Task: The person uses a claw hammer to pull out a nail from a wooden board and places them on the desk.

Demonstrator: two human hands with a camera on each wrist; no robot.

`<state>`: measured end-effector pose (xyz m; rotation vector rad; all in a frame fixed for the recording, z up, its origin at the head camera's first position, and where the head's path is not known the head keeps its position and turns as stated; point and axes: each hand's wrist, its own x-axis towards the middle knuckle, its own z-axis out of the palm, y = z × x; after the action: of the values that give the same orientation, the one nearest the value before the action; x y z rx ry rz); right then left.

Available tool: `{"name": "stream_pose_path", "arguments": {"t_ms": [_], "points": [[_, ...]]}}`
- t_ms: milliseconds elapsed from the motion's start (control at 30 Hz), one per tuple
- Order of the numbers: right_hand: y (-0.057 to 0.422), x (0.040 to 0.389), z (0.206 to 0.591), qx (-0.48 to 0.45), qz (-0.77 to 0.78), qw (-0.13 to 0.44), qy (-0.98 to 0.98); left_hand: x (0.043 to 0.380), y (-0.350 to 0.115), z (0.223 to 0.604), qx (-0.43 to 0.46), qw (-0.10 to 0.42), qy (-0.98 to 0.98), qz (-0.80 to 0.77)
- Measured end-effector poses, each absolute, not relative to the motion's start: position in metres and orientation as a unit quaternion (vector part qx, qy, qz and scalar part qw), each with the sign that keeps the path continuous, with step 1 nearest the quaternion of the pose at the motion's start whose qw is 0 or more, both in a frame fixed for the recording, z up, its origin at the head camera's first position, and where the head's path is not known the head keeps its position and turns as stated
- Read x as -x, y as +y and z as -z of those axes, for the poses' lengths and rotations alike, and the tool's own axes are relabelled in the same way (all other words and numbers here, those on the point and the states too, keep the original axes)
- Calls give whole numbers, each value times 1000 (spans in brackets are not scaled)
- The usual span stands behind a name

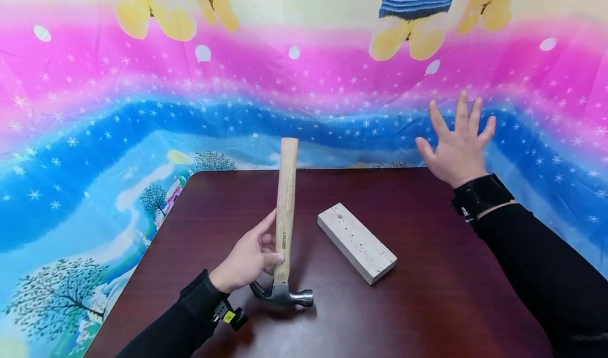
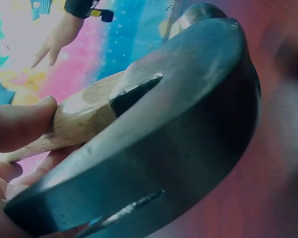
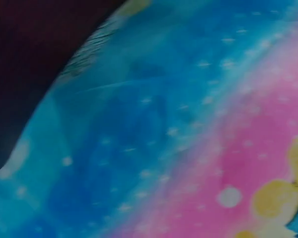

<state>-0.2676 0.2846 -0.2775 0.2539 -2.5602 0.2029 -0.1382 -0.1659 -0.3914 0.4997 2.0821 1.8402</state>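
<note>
My left hand (image 1: 249, 257) grips the lower part of a claw hammer's wooden handle (image 1: 286, 199), thumb across the front. The hammer stands head-down, its dark metal head (image 1: 285, 296) low near the table and its handle pointing up; whether the head touches the table I cannot tell. In the left wrist view the hammer's claw (image 2: 154, 134) fills the middle, with the thumb (image 2: 25, 121) on the handle behind it. My right hand (image 1: 458, 154) is raised at the right, fingers spread and holding nothing. Between the hands a pale wooden block (image 1: 357, 242) lies flat on the table.
The dark red-brown table (image 1: 427, 305) has its far edge against a printed cloth backdrop (image 1: 304, 83) in pink and blue. The right wrist view shows mostly this cloth and a dark table corner (image 3: 30, 64).
</note>
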Motion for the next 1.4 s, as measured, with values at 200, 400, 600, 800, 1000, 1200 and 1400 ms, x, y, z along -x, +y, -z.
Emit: {"name": "stream_pose_path", "arguments": {"t_ms": [200, 400, 600, 800, 1000, 1200, 1400], "points": [[313, 278, 302, -62, -43, 235, -969, 128, -185, 409, -148, 172, 722, -654], [338, 286, 326, -29, -43, 179, -983, 121, -190, 425, -119, 190, 715, -662], [351, 297, 347, -7, -55, 155, -986, 119, -185, 437, -97, 204, 704, -673], [356, 304, 359, -3, -71, 136, -988, 118, -180, 446, -92, 191, 749, -628], [346, 306, 352, -4, -83, 134, -988, 120, -179, 449, -118, 137, 853, -491], [337, 308, 351, -7, -93, 129, -987, 120, -175, 445, -131, 81, 934, -321], [337, 309, 364, -2, -111, 155, -982, 121, -166, 436, -132, 81, 954, -258]]}}
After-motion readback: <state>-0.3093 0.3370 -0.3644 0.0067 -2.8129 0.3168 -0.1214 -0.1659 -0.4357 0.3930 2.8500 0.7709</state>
